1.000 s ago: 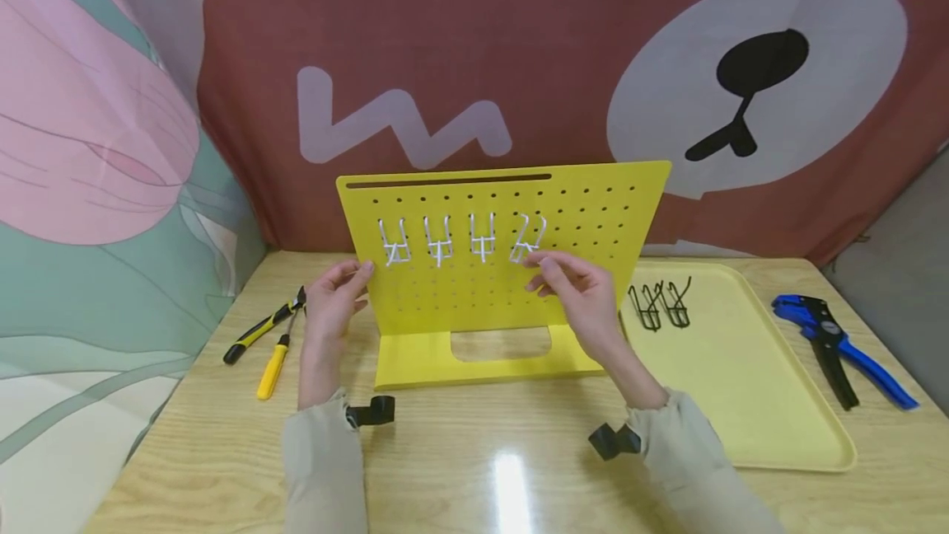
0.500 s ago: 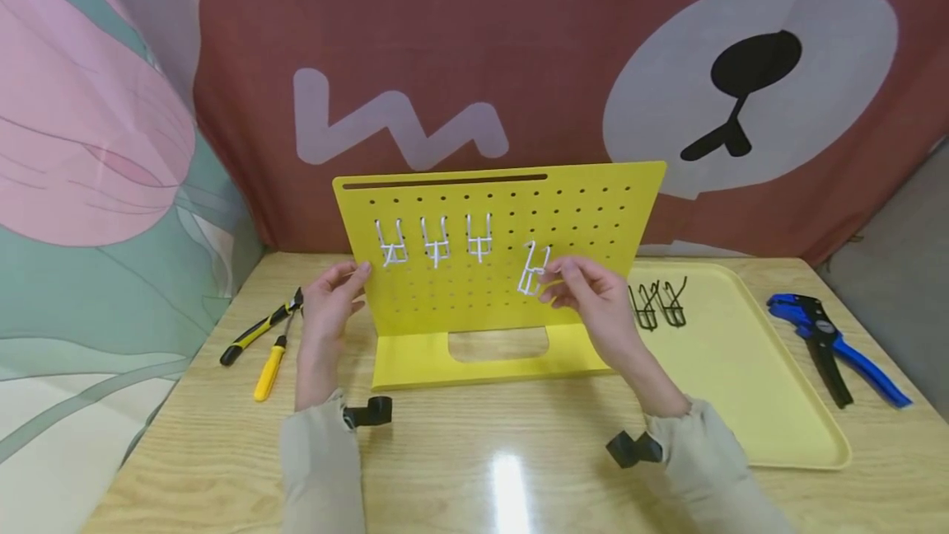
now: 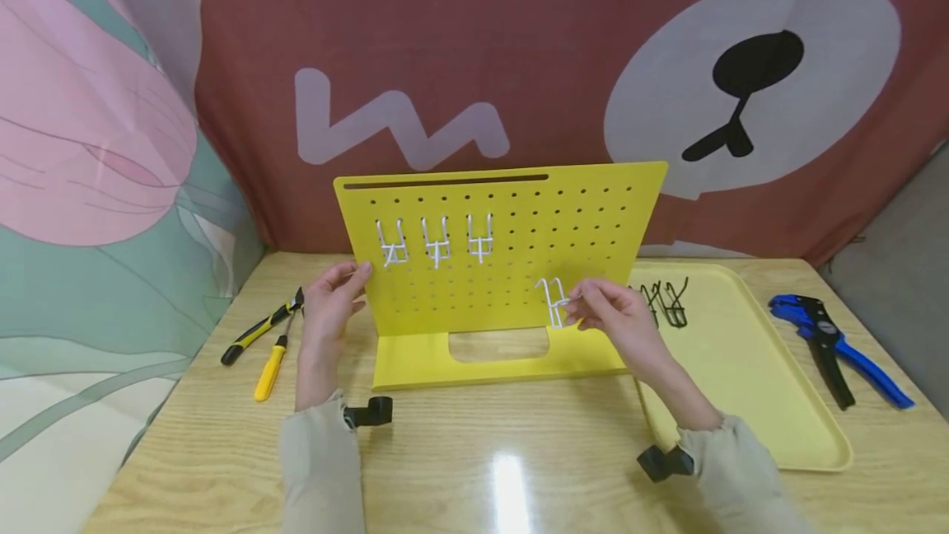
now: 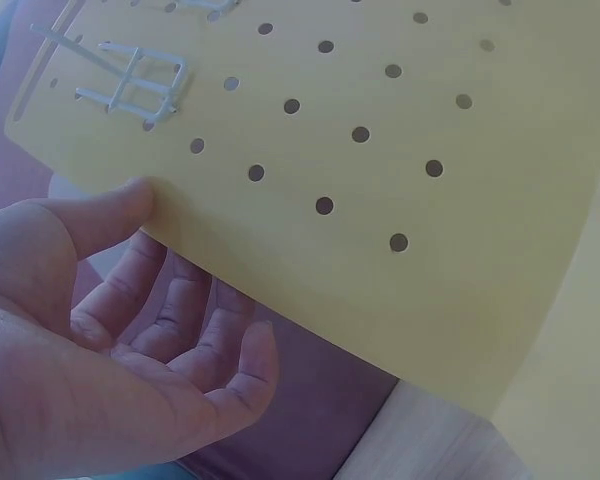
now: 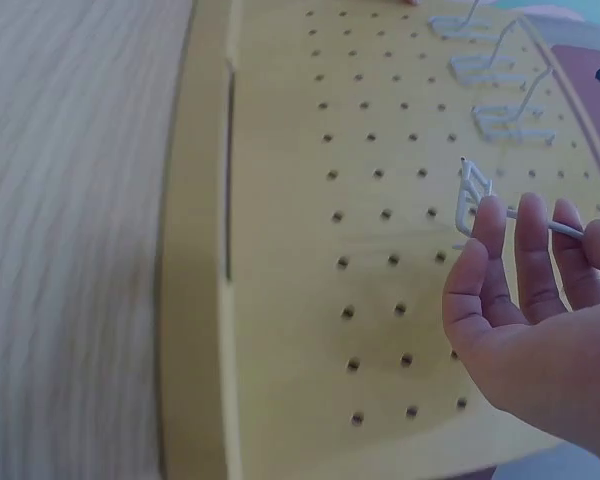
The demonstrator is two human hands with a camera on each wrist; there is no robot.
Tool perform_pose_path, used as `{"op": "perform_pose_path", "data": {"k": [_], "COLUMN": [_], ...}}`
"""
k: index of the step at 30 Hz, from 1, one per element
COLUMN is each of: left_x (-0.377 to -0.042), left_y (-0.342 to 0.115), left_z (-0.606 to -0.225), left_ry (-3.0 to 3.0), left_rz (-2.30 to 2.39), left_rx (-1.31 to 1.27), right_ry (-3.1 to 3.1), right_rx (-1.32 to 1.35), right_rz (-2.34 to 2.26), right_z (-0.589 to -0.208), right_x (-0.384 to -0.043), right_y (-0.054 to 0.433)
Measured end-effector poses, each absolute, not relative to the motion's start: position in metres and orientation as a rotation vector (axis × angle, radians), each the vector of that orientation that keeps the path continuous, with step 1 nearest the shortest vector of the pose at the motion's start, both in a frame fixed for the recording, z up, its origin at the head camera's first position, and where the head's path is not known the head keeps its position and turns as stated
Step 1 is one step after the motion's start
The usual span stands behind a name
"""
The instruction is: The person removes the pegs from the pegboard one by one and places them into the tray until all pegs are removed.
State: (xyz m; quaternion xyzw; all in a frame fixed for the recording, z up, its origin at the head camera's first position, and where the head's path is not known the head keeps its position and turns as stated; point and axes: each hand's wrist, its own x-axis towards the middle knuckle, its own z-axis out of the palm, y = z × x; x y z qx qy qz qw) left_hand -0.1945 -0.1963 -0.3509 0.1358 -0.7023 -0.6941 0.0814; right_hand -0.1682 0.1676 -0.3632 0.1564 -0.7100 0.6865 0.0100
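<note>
A yellow pegboard [image 3: 593, 258] stands upright on its base. My left hand [image 3: 329, 303] grips its left edge, thumb on the front face and fingers behind, as the left wrist view shows [image 4: 190, 300]. In my right hand [image 3: 626, 324] is a white wire pegboard hook [image 3: 552, 307], pinched by its prong between thumb and fingers, in front of the board's lower right part. The right wrist view shows the held hook's frame [image 5: 468, 195] close to the holes. Three white hooks, the rightmost one [image 3: 480, 239] among them, hang in a row on the board's upper left.
Right of the board lies a pale yellow tray [image 3: 749, 402] with black wire hooks [image 3: 675, 307] at its far left. Beyond it is a blue and black wire stripper [image 3: 825, 332]. Yellow-black pliers [image 3: 255, 339] and a yellow-handled screwdriver [image 3: 271, 371] lie at left on the wooden table [image 3: 445, 443].
My right hand has taken the fourth white hook off the board's row and carried it down and to the right. The left hand keeps its hold on the edge.
</note>
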Motion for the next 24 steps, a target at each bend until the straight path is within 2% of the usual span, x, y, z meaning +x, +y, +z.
{"op": "perform_pose_path", "data": {"k": [24], "left_x": [-0.195], "left_y": [-0.195], "left_z": [-0.350], "left_ry": [-2.133], "left_rz": [-2.049], "left_rx": [0.411], "right_ry": [-2.081], "right_rx": [0.403], "right_rz": [2.091], "right_z": [-0.336], "right_x": [-0.161], "right_y": [0.288]}}
